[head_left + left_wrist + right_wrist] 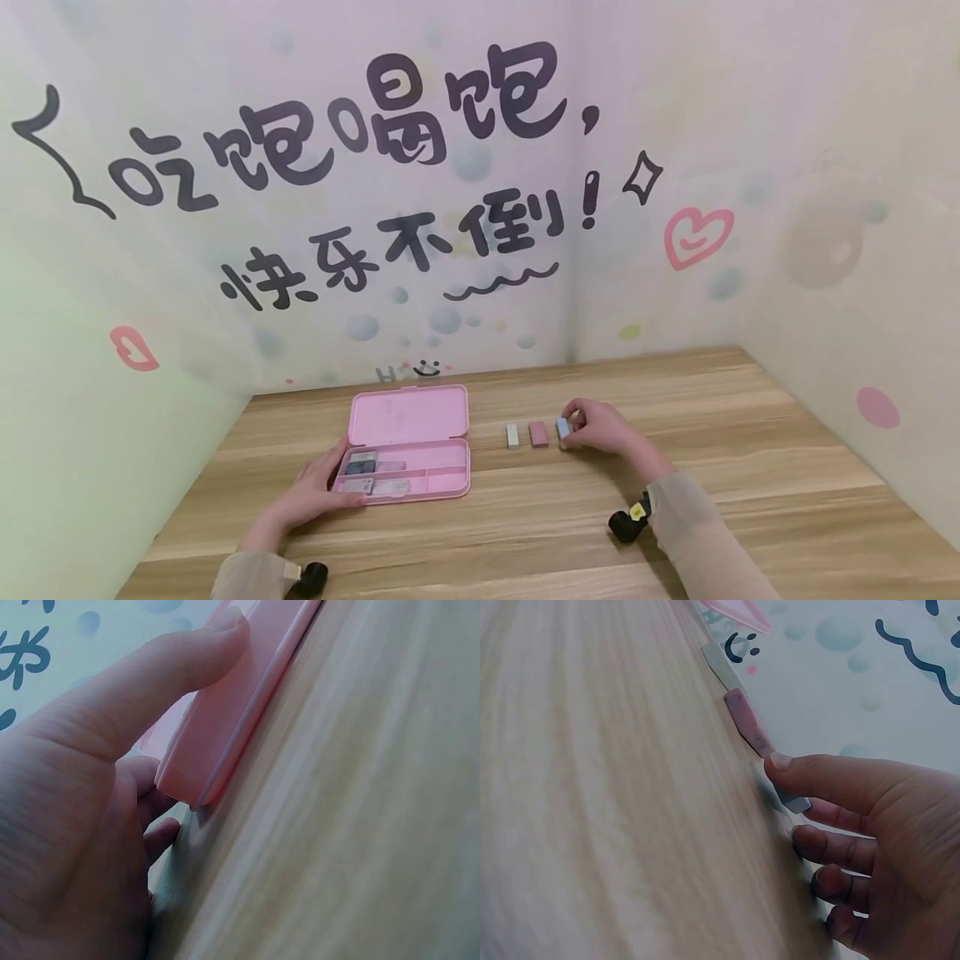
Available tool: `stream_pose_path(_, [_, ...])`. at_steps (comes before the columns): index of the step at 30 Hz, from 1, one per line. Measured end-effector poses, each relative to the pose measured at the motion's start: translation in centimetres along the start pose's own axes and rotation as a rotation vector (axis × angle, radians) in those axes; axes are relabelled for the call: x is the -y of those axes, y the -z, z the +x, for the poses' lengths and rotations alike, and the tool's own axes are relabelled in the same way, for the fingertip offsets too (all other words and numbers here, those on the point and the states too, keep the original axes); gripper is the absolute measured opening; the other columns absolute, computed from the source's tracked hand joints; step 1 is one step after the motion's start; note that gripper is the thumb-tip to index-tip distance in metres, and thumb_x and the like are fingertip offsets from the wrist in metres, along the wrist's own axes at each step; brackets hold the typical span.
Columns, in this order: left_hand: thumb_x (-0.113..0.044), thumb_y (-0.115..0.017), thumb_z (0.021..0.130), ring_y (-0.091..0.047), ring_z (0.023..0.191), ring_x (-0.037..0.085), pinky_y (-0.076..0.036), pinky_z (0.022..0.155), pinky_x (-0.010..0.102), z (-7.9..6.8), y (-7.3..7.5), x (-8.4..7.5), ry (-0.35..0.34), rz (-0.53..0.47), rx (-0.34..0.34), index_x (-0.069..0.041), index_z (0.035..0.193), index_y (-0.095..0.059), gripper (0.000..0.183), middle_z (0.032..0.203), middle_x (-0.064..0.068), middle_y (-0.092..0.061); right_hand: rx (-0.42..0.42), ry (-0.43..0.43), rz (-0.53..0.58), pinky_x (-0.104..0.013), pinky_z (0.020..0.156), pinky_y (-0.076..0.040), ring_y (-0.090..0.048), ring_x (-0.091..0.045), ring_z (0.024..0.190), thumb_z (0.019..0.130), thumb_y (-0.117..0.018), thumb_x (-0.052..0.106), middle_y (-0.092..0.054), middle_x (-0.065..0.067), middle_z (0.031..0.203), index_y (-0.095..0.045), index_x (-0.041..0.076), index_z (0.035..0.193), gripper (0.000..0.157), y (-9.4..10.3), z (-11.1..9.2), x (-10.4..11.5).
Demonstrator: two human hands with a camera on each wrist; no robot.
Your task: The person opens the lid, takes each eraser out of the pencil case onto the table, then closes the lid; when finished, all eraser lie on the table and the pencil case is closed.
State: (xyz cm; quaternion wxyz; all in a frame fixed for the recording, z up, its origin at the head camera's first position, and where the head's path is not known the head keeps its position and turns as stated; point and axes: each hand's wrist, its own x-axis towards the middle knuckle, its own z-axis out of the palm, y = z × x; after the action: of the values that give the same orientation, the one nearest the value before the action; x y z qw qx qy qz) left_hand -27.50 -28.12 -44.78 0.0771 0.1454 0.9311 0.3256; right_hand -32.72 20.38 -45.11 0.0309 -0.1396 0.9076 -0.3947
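Note:
A pink pencil case (447, 492) lies with its lid (409, 414) swung up at the back. My left hand (315, 490) holds its left end; in the left wrist view the thumb (217, 656) presses the front wall and the other fingers reach round the end. Inside lie several small blocks, dark grey and pale, that look like erasers. To the right of the case, a white eraser (512, 436) and a pink eraser (538, 434) stand in a row with a light blue eraser (562, 428). My right hand (600, 427) pinches the blue one between thumb and fingers, at the tabletop.
The wooden table (525, 533) meets a printed back wall (487, 333) with large dark lettering. Side walls close it in at the left and right. Dark wrist cameras sit on both sleeves (697, 525).

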Motion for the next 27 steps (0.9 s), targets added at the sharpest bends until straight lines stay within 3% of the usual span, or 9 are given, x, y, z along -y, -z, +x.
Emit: stream_pose_path(27, [-0.039, -0.078, 0.078, -0.013, 0.139, 0.051, -0.005, 0.106, 0.068, 0.01, 0.06, 0.01, 0.001, -0.002, 0.004, 0.000, 0.154, -0.010, 0.110, 0.156, 0.028, -0.014, -0.001, -0.004, -0.011, -0.031, 0.061, -0.039, -0.048, -0.016, 0.067, 0.071, -0.086, 0.016, -0.052, -0.002, 0.074, -0.061, 0.004, 0.101, 0.041, -0.16, 0.02, 0.08])
